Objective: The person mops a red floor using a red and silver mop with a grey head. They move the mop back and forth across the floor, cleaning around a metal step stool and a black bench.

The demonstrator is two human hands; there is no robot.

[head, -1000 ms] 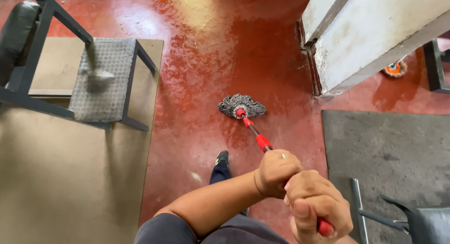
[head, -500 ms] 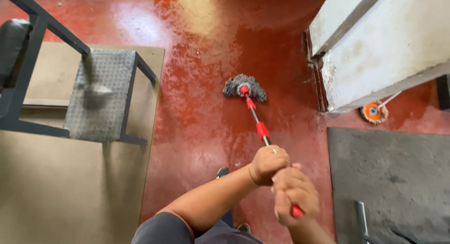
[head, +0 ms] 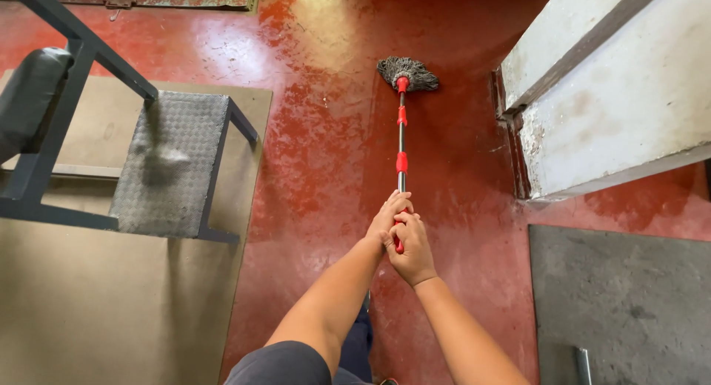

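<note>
A mop with a grey string head (head: 408, 73) and a metal handle with red collars (head: 401, 144) lies stretched out ahead of me on the wet red floor (head: 311, 170). My left hand (head: 388, 217) and my right hand (head: 409, 248) are both shut on the near end of the handle, the left just above the right. Both arms are extended forward. The mop head rests on the floor close to the corner of a white block.
A large white concrete block (head: 615, 96) stands at the right. A grey mat (head: 622, 303) lies at the lower right. On the left, a dark metal frame (head: 44, 148) with a grey tread-plate step (head: 174, 163) stands on a brown board (head: 89, 303).
The mop head has been pushed forward, away from me, and my arms have stretched out. The handle now points straight ahead instead of slanting left.
</note>
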